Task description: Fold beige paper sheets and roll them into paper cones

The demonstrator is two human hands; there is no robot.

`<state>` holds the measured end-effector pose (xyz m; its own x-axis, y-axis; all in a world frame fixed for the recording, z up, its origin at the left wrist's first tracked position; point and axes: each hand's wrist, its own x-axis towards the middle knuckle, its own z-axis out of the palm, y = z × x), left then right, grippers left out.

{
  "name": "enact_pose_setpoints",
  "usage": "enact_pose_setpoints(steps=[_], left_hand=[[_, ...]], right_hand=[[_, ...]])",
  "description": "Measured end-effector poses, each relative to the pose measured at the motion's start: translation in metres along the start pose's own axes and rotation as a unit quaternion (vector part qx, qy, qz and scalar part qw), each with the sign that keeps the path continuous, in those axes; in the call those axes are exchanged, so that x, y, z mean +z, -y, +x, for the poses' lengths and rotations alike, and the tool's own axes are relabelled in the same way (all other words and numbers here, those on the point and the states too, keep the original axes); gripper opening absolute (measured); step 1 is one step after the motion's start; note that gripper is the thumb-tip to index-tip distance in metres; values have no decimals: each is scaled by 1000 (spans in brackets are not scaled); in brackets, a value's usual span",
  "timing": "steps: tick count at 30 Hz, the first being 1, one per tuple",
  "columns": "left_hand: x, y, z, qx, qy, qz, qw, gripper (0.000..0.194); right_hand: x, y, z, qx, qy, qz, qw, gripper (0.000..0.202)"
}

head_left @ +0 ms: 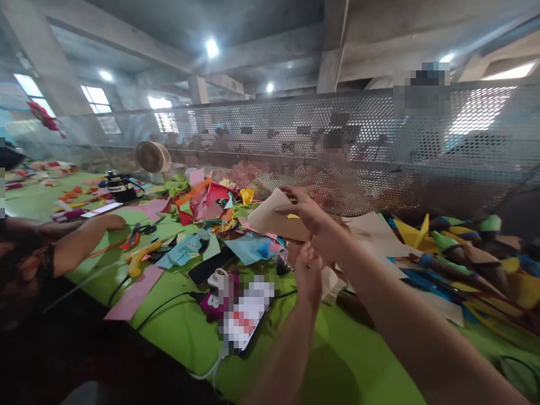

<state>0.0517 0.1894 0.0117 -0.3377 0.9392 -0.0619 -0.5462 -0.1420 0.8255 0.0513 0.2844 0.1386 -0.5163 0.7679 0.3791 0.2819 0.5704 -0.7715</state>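
Observation:
A piece of brown paper (276, 216), curved and tilted, is up over the paper-strewn table in front of me. My right hand (306, 211) grips its upper right part, fingers bent over the edge. Below it, my left hand (309, 270) is closed near the paper's lower right corner; what its fingers hold is too small to make out. Light blue paper (248, 247) lies just left of my hands. A lit phone (250, 315) with a white cable rests on the green table nearer to me.
Coloured scraps (206, 202) heap up at the centre back. Left are a yellow glue gun (137, 259), orange-handled pliers (131, 236), a fan (152, 157) and another person's arm (84, 242). Brown sheets (375, 236) and paper cones (459, 253) lie right, before a perforated metal screen (253, 135).

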Motion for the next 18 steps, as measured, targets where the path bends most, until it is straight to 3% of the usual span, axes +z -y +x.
enact_pose_setpoints(steps=[3, 4, 7, 10, 13, 16, 18], left_hand=[[-1, -17, -1, -36, -2, -40, 999, 51], [-1, -22, -3, -60, 27, -60, 996, 50], [2, -29, -15, -137, 203, -160, 956, 53], [7, -24, -32, -187, 305, -113, 927, 55], [12, -16, -44, -177, 361, -71, 913, 63], [15, -9, -47, -181, 354, -47, 916, 66], [15, -6, -44, -208, 304, -60, 928, 61]], right_hand=[[-66, 11, -50, -17, 46, 231, 972, 61], [-84, 13, -69, 5, 71, 259, 963, 61], [-120, 5, -124, 86, 96, 280, 951, 65], [-130, -15, -166, 144, 46, 254, 956, 62], [-126, -31, -190, 135, -23, 172, 976, 57], [-120, -35, -202, 80, -74, 90, 990, 30], [-120, -35, -207, 58, -96, 142, 984, 19]])
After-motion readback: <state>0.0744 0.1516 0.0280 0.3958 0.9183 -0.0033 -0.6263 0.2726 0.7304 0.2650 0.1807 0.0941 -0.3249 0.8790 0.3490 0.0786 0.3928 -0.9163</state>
